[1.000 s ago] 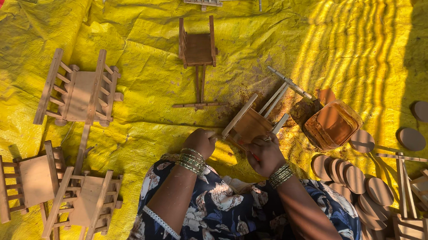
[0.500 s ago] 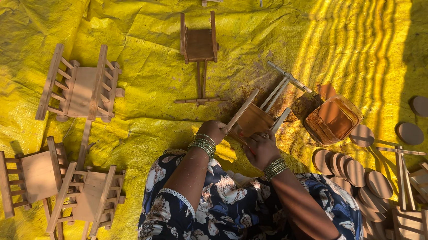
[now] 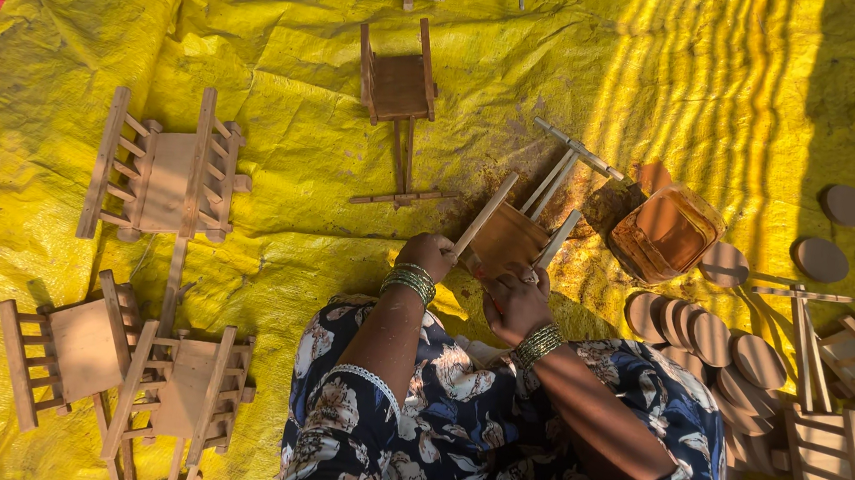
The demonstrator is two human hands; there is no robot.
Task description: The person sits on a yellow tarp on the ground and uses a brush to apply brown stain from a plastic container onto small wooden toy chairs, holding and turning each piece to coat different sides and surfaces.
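Seen from the head camera, the person is sitting on a crumpled yellow plastic sheet [image 3: 292, 30] and working on a small unfinished wooden cart body with long side rails [image 3: 510, 238]. It is lying on the sheet just in front of the knees, tilted, its rails pointing up and away. The left hand [image 3: 428, 255] is closing its fingers around the near end of one rail, gripping it. The right hand [image 3: 516, 298] is pressing on the near edge of the same cart body, fingers curled over the wood; whether something small is pinched under them cannot be told.

Just beside the cart, to the right, an open orange-brown square container [image 3: 667, 233] is sitting with stained sheet around it. A swinging rail could be knocking it over and spilling whatever it is holding. A row of round wooden discs [image 3: 711, 338] is lying near the right elbow, where a sleeve could be scattering them. Finished slatted wooden toy carts [image 3: 166, 177] are resting well apart on the left, out of harm. The thin rail could also be snapping if the left hand is levering too hard.
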